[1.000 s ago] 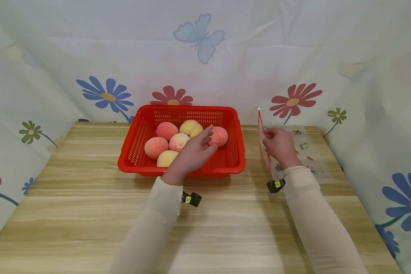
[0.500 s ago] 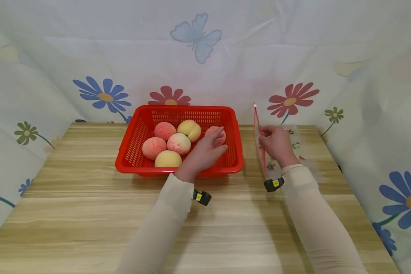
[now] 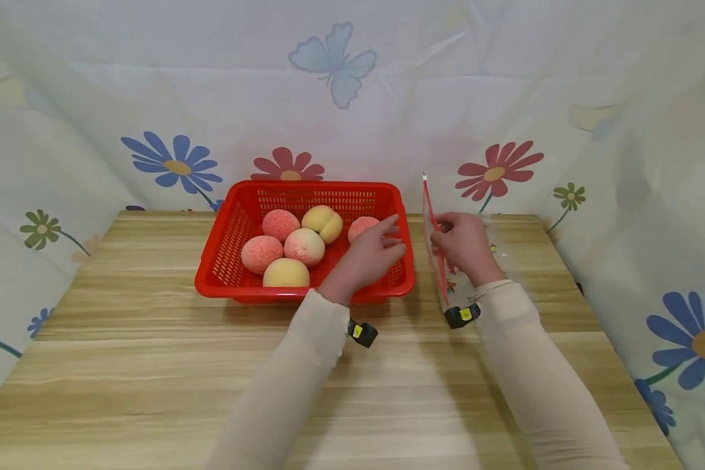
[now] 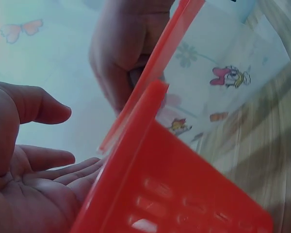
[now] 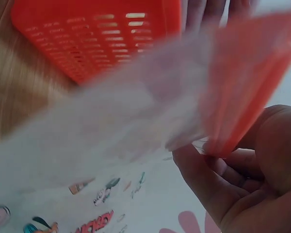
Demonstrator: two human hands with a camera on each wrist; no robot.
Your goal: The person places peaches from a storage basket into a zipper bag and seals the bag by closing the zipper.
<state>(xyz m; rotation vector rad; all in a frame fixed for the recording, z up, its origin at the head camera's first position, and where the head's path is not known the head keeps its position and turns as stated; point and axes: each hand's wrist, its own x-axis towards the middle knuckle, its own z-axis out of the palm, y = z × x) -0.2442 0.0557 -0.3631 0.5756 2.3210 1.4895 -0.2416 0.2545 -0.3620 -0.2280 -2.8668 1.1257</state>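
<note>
Desk [image 3: 153, 365]: wood grain, fills the lower frame of the head view.

Basket [image 3: 235, 225]: red, slotted, centre of frame at the desk's far edge. Holds five whole peaches plus a sixth, the right-hand peach [image 3: 360, 228], part hidden by fingers.

Left hand [image 3: 369, 256]: centre frame, over the basket's right end, fingers loosely spread, palm empty in the left wrist view; fingertips beside that peach, contact cannot be told.

Bag [image 3: 440, 264]: clear zip bag with red strip, right of centre, stood on edge just beside the basket.

Right hand [image 3: 463, 243]: pinches the bag's red top edge.

Step, as judged: bag held ready, peach not yet gripped. Next move calls for closing fingers round the peach and an open bag mouth.

Writing: none readable; small cartoon figures printed on the bag.
</note>
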